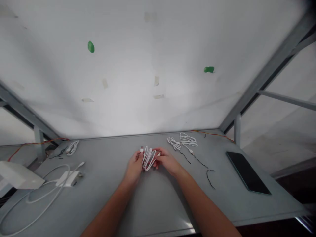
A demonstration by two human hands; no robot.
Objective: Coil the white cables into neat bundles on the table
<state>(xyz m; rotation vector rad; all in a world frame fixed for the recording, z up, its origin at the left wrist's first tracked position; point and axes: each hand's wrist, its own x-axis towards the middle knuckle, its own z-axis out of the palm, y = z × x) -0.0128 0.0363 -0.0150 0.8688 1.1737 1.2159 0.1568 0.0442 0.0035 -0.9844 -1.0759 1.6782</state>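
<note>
part of the coiled white cable is hidden behind the fingers of both hands. white box cut off by the left edge. the small plug is too tiny to identify.

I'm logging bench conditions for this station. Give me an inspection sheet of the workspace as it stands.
Surface: grey table, mostly bare at the centre.
Job's things: white coiled cable, held above the table between both hands.
Clutter: dark flat tablet-like slab at right; white box at left edge.
Grippers: left hand and right hand both grip the coil.
Cables: two white bundles and thin black ties at back right; small white bundle at back left; white adapter with long lead at left; orange wire along the back edge.
Surroundings: white wall with green tape marks; grey metal frame.
</note>
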